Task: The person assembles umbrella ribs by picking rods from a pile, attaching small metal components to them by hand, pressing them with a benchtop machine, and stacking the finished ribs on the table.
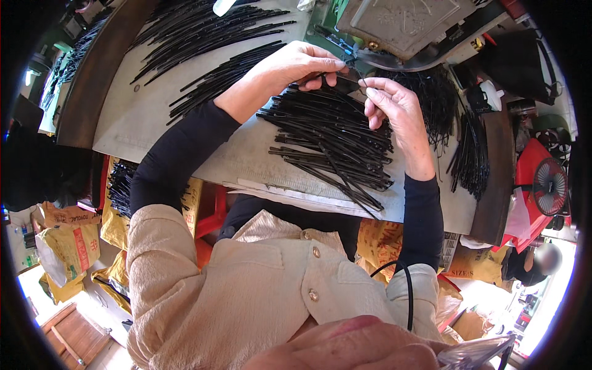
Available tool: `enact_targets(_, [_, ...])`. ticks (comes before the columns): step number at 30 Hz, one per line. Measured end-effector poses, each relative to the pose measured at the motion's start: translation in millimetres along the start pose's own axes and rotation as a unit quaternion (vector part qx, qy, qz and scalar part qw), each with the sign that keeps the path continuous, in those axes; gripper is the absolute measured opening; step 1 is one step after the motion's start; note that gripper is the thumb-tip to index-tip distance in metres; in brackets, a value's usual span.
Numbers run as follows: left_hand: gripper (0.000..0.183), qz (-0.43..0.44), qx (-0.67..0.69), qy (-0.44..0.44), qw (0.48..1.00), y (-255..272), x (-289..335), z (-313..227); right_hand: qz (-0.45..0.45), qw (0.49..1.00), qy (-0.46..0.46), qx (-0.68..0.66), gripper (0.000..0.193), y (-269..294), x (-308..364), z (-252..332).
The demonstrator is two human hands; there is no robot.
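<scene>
My left hand (308,65) reaches up beside the green machine (324,24), thumb and finger pinched on the end of a small thin black piece. My right hand (398,108) is closed too, its thumb and fingertips pinching a thin dark strand (361,76) just right of the left fingertips. Whether both hands hold one and the same piece I cannot tell. Below them lies a pile of long thin black strips (333,135), roughly side by side on the pale worktable (209,145). The machine's blue and metal parts (345,46) sit just above my fingertips.
More black strips (203,37) cover the table's far left. Tangled thin black strands (425,98) lie right of my right hand, with another bundle (472,154) beyond. A dark wooden edge (102,74) borders the left side. Yellow sacks (68,246) and a fan (550,186) stand around.
</scene>
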State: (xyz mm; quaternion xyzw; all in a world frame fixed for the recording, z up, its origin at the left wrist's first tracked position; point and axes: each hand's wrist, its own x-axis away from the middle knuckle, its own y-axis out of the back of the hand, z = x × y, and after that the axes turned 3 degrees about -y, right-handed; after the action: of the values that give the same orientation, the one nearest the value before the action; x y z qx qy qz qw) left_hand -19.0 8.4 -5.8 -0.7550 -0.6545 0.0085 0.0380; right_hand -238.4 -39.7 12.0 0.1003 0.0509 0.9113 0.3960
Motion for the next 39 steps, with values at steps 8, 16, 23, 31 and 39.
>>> enact_targets(8, [0.028,-0.010,0.008,0.005,1.000,1.1,-0.2,1.5,0.001,1.000,-0.011,-0.007,0.026,0.5,-3.4,-2.0])
enact_targets(16, [0.027,-0.022,-0.032,0.005,0.999,-0.5,-2.1,-3.9,-0.002,1.000,-0.011,-0.010,0.025,3.1,-6.6,-4.8])
enact_targets(23, [0.026,-0.022,-0.033,0.021,0.999,1.4,-4.2,-4.4,0.000,0.999,-0.023,-0.025,0.025,2.6,-5.6,-4.4])
enact_targets(31, [0.029,-0.045,-0.005,-0.002,0.999,-10.8,2.8,1.6,-0.064,0.980,0.010,-0.188,0.026,9.6,-9.7,-16.1])
enact_targets(39, [0.029,-0.004,-0.091,-0.034,0.995,-24.5,16.3,-11.3,-0.052,0.950,0.025,-0.308,0.018,13.8,-20.8,-32.4])
